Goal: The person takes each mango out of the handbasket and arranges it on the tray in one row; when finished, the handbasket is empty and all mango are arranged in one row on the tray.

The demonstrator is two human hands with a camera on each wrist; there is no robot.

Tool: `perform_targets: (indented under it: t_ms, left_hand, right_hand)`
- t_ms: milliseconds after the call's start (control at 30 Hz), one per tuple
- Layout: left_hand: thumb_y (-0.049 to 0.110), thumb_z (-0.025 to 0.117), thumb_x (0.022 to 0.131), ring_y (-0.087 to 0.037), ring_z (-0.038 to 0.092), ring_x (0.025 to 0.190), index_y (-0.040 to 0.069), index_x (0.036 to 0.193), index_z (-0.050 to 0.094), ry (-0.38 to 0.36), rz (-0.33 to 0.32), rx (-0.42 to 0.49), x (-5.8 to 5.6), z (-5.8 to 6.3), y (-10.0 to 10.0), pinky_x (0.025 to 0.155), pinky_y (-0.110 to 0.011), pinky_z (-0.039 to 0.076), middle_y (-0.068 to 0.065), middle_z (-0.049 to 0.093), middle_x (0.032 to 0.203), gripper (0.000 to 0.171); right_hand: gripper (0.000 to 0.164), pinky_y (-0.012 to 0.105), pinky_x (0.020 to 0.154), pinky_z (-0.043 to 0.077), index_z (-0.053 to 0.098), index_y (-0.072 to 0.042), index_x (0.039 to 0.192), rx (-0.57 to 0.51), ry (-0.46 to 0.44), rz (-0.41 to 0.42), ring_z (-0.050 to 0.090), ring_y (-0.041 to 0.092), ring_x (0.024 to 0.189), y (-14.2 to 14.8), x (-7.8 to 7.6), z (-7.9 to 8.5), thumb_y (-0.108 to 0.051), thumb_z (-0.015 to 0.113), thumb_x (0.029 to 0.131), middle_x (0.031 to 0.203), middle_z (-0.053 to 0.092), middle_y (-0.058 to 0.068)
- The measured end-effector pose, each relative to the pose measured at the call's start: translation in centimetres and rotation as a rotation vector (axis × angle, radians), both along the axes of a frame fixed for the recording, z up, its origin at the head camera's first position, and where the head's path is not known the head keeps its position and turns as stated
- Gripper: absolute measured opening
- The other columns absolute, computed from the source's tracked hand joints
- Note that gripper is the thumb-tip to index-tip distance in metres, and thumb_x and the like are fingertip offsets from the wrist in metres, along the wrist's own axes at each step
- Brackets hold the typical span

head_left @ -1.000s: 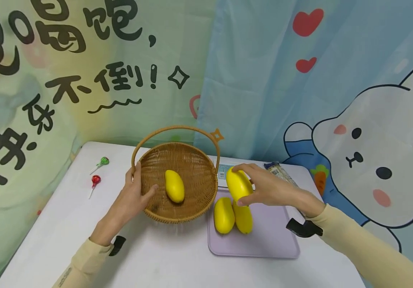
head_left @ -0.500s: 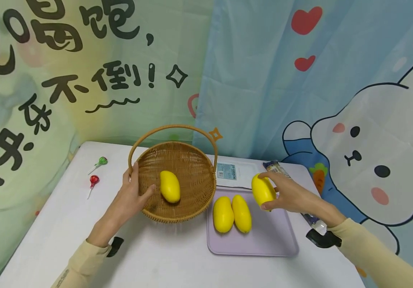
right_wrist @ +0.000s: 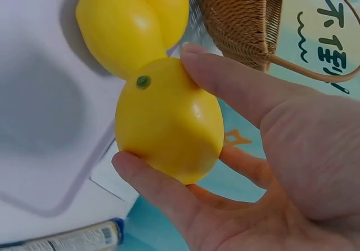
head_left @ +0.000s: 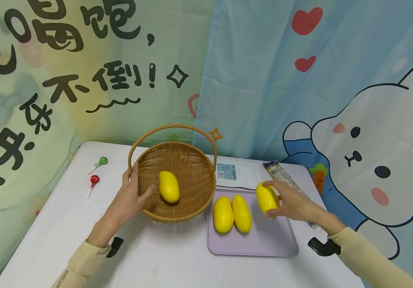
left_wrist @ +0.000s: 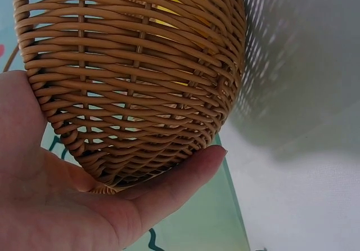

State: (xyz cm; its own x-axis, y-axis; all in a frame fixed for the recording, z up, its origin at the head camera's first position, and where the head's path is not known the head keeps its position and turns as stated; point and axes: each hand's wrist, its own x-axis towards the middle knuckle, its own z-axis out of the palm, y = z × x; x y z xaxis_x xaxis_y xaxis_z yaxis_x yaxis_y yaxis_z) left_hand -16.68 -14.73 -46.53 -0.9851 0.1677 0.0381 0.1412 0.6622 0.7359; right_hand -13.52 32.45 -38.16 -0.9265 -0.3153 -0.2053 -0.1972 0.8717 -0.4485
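While your right grip (head_left: 291, 203) clamps a mango (head_left: 266, 198) over the tray (head_left: 257, 249), far right | your left grip (head_left: 129, 196) holds the basket (head_left: 196, 184) by its left side | too light a pinch could drop the mango

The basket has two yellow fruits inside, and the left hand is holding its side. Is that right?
Not quite: the basket has just one yellow fruit inside, not two, as the head view shows. The left hand is holding its side, just as you said.
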Motion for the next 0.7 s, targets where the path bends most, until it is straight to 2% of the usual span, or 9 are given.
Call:
perform_targets:
  t_ms: [233, 567, 700]
  left_hand:
    - [0.041, 0.057, 0.103, -0.056, 0.048, 0.131, 0.003, 0.162, -0.008, 0.005, 0.008, -0.007, 0.1, 0.1, 0.1, 0.106, -0.065, 0.042, -0.035, 0.004, 0.163, 0.095]
    - [0.043, 0.056, 0.103, -0.055, 0.049, 0.131, 0.004, 0.162, -0.008, -0.003, 0.015, -0.002, 0.1, 0.3, 0.1, 0.107, -0.064, 0.042, -0.034, 0.004, 0.164, 0.095]
    - [0.044, 0.054, 0.104, -0.055, 0.051, 0.129, 0.004, 0.162, -0.008, 0.001, 0.011, -0.004, 0.1, 0.4, 0.1, 0.106, -0.064, 0.043, -0.035, 0.004, 0.163, 0.095]
  right_hand:
    - [0.082, 0.06, 0.1, 0.051, 0.044, -0.004, 0.146, -0.017, -0.021, -0.006, 0.051, 0.041, 0.125, -0.1, -0.1, -2.2, -0.027, 0.087, 0.081, 0.148, 0.047, 0.024]
    - [0.079, 0.067, 0.112, 0.035, 0.046, -0.002, 0.145, -0.04, -0.018, -0.028, 0.042, 0.044, 0.135, -0.2, 0.1, -5.4, -0.022, 0.087, 0.081, 0.15, 0.045, 0.024]
    - [0.081, 0.068, 0.113, 0.033, 0.046, -0.002, 0.145, -0.026, -0.032, -0.05, 0.042, 0.044, 0.136, -0.5, 0.3, -6.7, -0.024, 0.088, 0.079, 0.15, 0.045, 0.024]
